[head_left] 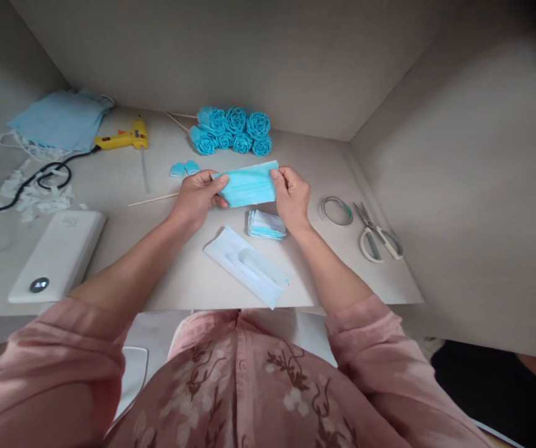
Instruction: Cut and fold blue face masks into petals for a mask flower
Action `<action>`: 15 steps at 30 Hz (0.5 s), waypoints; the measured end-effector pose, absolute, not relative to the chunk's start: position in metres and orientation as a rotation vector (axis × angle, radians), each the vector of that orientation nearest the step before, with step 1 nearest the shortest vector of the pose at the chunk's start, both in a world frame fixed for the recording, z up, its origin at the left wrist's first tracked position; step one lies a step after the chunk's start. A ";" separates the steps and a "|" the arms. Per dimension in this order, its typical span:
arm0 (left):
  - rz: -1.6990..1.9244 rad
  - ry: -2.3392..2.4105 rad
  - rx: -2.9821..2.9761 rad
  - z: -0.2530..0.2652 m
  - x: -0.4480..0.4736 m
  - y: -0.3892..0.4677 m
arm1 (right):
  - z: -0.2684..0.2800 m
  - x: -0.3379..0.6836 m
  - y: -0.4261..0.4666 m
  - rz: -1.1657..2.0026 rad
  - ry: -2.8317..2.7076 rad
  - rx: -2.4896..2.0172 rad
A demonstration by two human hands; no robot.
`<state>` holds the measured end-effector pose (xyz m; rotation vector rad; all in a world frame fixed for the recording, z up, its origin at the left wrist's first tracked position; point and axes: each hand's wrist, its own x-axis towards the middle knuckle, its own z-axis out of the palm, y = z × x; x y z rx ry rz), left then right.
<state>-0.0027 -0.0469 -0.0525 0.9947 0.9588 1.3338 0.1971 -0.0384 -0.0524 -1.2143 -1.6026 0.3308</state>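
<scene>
Stretched between my two hands, just above the table, is a blue piece of face mask fabric [250, 185] without visible ear loops. My left hand [198, 194] pinches its left end, thumb on top. At the right end, my right hand [292, 191] grips the edge between thumb and fingers. Below the hands lie a small stack of cut mask pieces [266, 225] and a pale mask piece [248, 266], set at a slant near the table's front edge. Two small blue petal-shaped pieces [184, 168] and a thin wooden stick [153, 200] lie beside my left hand.
Blue fabric roses [230, 130] lie at the back. On the left are a mask pile [60, 121], a yellow glue gun [125, 138] with its black cable, white scraps [38, 193] and a white power bank [57, 255]. A tape roll [337, 211] and scissors [374, 234] lie right.
</scene>
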 end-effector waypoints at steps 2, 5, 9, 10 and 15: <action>1.352 0.982 1.041 -0.056 -0.004 -0.045 | -0.053 0.198 -0.038 0.331 -1.594 -1.223; 1.378 1.026 1.112 -0.058 -0.004 -0.044 | -0.055 0.199 -0.037 0.336 -1.594 -1.218; 1.404 1.073 1.151 -0.050 -0.003 -0.046 | -0.057 0.201 -0.034 0.315 -1.595 -1.195; 1.417 1.084 1.141 -0.048 -0.004 -0.046 | -0.058 0.203 -0.032 0.301 -1.586 -1.197; 1.569 1.176 0.956 -0.042 -0.022 -0.036 | -0.062 0.225 -0.017 0.226 -1.477 -1.291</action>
